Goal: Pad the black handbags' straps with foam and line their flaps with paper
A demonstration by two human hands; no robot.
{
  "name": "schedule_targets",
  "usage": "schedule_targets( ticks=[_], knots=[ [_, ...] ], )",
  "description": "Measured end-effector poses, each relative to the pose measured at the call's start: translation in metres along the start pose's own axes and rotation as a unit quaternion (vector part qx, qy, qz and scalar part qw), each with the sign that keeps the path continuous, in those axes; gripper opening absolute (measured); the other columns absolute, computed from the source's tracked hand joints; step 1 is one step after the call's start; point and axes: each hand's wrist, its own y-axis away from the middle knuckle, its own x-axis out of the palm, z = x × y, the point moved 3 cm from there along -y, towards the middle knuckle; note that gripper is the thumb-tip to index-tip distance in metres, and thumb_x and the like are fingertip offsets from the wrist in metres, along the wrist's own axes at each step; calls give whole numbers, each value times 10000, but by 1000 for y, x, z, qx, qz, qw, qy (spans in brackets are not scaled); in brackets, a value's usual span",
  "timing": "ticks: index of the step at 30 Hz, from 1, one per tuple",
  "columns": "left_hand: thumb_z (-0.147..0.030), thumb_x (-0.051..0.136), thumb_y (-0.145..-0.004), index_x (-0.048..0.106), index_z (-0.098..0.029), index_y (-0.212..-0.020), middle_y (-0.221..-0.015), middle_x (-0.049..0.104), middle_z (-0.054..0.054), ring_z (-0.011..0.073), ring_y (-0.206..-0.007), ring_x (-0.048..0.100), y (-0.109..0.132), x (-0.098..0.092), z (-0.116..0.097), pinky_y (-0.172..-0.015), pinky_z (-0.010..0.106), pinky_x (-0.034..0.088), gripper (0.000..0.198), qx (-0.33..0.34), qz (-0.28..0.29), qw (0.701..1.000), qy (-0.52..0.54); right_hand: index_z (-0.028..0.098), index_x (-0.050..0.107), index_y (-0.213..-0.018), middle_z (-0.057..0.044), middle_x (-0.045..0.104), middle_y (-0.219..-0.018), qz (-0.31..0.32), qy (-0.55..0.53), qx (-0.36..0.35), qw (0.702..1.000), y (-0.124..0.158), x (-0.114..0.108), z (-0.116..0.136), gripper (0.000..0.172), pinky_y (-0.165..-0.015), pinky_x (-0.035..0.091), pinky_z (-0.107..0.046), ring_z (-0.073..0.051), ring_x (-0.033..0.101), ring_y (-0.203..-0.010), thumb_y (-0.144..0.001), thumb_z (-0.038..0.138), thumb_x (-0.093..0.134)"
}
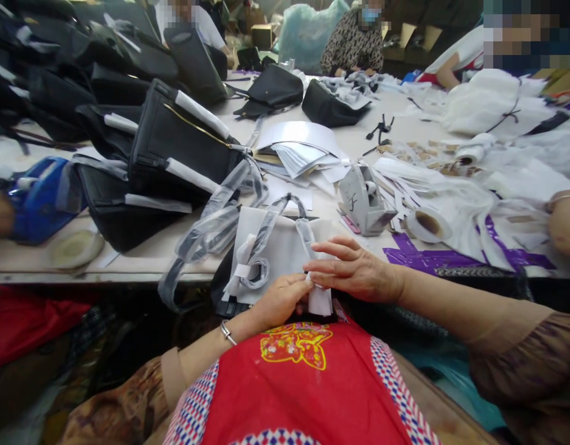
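Observation:
At the table's front edge a black bag stands close to my body, with a white sheet (pixel 285 232) over its face. Its handle (pixel 264 232) is wrapped in clear film, and a white band (pixel 242 271) holds a curled length of it at left. My left hand (pixel 282 296) is closed, its thumb and fingers pinching a white wrapping strip (pixel 319 301) at the bag's right side. From the right, my right hand (pixel 352 269) reaches over the same strip, fingers long and bent onto its upper part; its thumb is hidden.
Black bags (pixel 183 139) with white-wrapped parts crowd the left. White sheets (pixel 303 148) lie behind the bag, near a grey tape dispenser (pixel 366 201). A tape roll (pixel 428 224) and purple tape (pixel 424 256) are at right. Other people (pixel 354 40) sit across the table.

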Motion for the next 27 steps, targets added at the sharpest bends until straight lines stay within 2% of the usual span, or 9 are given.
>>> schedule_targets(
  ticks=[7, 10, 12, 14, 17, 19, 22, 24, 27],
  knots=[
    [-566, 441, -926, 641, -142, -866, -557, 475, -43, 104, -502, 421, -1, 2, -1, -486, 227, 279, 472, -8, -48, 996, -79, 257, 672, -1189, -72, 594, -1381, -56, -8, 103, 993, 16, 0, 11, 279, -1106, 339, -477, -277, 370, -1411, -940, 166, 585],
    [-556, 447, -923, 641, -137, -855, -553, 470, -47, 101, -496, 409, -2, 3, 0, -490, 228, 277, 467, -5, -57, 996, -67, 223, 680, -1191, -133, 622, -1290, -108, -93, 244, 959, 27, 2, 21, 292, -993, 469, -427, -285, 538, -1243, -904, 207, 629],
    [-550, 454, -920, 655, -131, -888, -555, 466, -48, 98, -491, 400, -2, 4, 0, -484, 226, 269, 466, -4, -55, 997, -57, 180, 698, -1125, -120, 696, -1058, -137, -193, 397, 887, 34, 8, 26, 249, -835, 540, -352, -236, 655, -977, -902, 272, 638],
    [-545, 461, -917, 665, -123, -915, -556, 462, -47, 97, -487, 397, -2, 4, -1, -471, 225, 256, 469, -9, -53, 997, -52, 158, 712, -1032, -74, 712, -867, -125, -324, 527, 776, 37, 21, 34, 246, -707, 546, -305, -195, 665, -775, -917, 346, 605],
    [-548, 471, -907, 667, -116, -940, -538, 436, -53, 97, -466, 376, -1, 5, -4, -444, 226, 233, 476, -18, -48, 998, -38, 141, 714, -898, -42, 699, -743, -89, -468, 600, 643, 30, 36, 44, 314, -604, 516, -274, -171, 634, -646, -906, 422, 576],
    [-560, 485, -894, 663, -116, -942, -532, 428, -56, 96, -458, 364, 0, 6, -6, -434, 225, 231, 481, -21, -44, 998, -31, 143, 722, -864, -39, 704, -737, -99, -464, 608, 637, 26, 35, 44, 304, -618, 510, -275, -168, 628, -644, -885, 416, 591],
    [-605, 510, -862, 653, -121, -902, -532, 433, -54, 95, -459, 365, 0, 6, -6, -436, 223, 244, 507, -27, -55, 998, -22, 163, 752, -926, -59, 742, -870, -145, -344, 596, 711, 33, 11, 25, 251, -737, 516, -300, -194, 661, -781, -862, 371, 627],
    [-647, 529, -833, 645, -126, -871, -534, 437, -52, 94, -460, 363, 0, 6, -4, -437, 222, 238, 536, -31, -63, 997, -10, 165, 757, -968, -63, 739, -869, -194, -236, 604, 736, 50, -15, 0, 257, -730, 507, -301, -196, 652, -779, -846, 366, 653],
    [-703, 556, -787, 642, -130, -865, -521, 431, -56, 92, -454, 345, -2, 6, 0, -435, 223, 216, 585, -32, -63, 997, 5, 155, 743, -1010, -35, 694, -757, -275, -145, 677, 668, 89, -53, -50, 272, -619, 464, -260, -157, 594, -667, -841, 353, 664]
  ],
)
